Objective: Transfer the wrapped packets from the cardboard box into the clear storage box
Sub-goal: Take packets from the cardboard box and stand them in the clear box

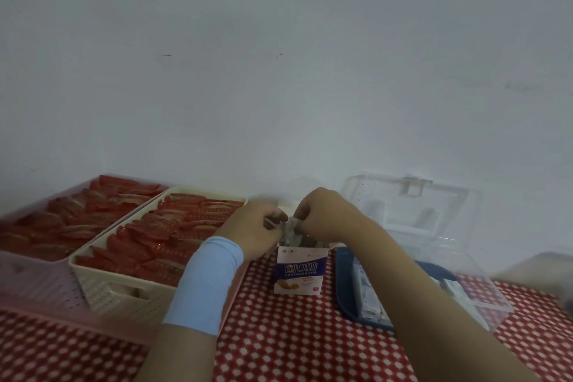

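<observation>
A small white and purple cardboard box (pixel 299 273) stands upright and open on the red checked tablecloth. Both hands meet just above its opening. My left hand (pixel 252 231), with a blue band on the wrist, and my right hand (pixel 322 214) pinch a bunch of pale wrapped packets (pixel 291 231) that stick out of the box. To the right sits the clear storage box (pixel 474 285) with a dark blue base and its clear lid (pixel 409 205) tipped up against the wall. Several white packets (pixel 369 298) lie inside it, partly hidden by my right forearm.
A cream basket (pixel 124 288) full of red sachets stands to the left, inside or beside a pink tray (pixel 34 288) that holds more red sachets. A white wall rises right behind everything. A blurred grey object (pixel 555 273) sits at the right edge.
</observation>
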The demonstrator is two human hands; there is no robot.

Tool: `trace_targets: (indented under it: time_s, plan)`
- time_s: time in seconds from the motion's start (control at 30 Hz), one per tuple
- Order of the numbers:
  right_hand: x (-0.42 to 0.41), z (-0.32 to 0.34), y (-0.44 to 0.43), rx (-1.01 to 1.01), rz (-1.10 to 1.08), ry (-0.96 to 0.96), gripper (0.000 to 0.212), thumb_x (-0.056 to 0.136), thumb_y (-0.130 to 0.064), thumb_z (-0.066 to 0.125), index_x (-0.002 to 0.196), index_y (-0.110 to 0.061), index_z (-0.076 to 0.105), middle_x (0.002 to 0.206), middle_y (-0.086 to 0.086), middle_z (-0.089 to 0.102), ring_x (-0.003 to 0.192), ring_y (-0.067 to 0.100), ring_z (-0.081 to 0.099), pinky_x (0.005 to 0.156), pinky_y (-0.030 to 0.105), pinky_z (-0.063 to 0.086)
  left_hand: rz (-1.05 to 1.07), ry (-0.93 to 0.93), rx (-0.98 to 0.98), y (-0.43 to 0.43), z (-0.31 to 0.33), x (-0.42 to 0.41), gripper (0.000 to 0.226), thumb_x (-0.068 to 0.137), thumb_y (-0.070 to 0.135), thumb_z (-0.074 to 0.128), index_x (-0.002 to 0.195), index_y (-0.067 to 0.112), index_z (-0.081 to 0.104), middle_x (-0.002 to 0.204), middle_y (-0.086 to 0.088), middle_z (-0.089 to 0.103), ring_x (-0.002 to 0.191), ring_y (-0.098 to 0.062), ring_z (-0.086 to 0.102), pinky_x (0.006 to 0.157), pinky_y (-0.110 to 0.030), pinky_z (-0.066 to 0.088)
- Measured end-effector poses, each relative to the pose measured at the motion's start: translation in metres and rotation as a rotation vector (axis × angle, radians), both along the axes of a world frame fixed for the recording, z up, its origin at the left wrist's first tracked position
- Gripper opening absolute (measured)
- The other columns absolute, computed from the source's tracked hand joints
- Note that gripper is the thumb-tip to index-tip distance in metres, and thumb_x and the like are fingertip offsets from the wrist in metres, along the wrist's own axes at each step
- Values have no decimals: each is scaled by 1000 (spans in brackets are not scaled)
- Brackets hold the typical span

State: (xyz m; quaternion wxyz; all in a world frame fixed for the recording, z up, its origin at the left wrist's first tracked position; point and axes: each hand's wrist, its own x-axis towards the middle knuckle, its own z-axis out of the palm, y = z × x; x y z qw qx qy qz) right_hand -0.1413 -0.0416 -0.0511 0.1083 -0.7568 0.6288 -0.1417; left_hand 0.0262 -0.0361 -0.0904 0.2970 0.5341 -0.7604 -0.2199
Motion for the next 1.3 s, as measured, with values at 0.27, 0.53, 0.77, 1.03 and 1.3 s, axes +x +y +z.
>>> trace_targets:
  time_s: [0.27,0.53,0.77,1.03,1.3]
  plan:
    - [-16,8,13,-229,18,-118,9,95,-28,62,99,-30,71,93,-12,67,86,9,62,74,28,51,51,184,-83,2,2,-11,15,92,28,64,104,25,72,100,14,69,90,2,62,77,-17,47]
    - [-11,30,26,-169,297,-638,11,94,-8,65,87,-15,71,77,-5,70,60,6,57,62,25,50,-217,1047,475,29,33,-3,28,94,21,57,109,0,68,96,-17,72,82,-30,70,68,-35,61]
    - [-6,26,22,-176,197,-690,11,95,-21,67,101,-16,73,92,0,74,62,0,59,67,25,51,-246,1056,477,28,34,4,37,81,22,67,108,-1,65,95,-9,74,75,-19,71,72,-32,61]
    - [14,4,12,122,-64,79,43,73,-58,76,93,-20,74,81,-3,70,75,15,68,72,33,61,79,949,285,18,28,6,10,89,6,72,88,0,64,81,-17,72,78,-27,75,70,-32,62]
    - [29,10,18,177,-38,152,24,87,-37,68,71,-26,53,78,-2,60,78,17,64,74,33,56,119,918,235,15,28,4,14,89,6,70,79,3,61,70,-14,69,85,-33,75,79,-41,62]
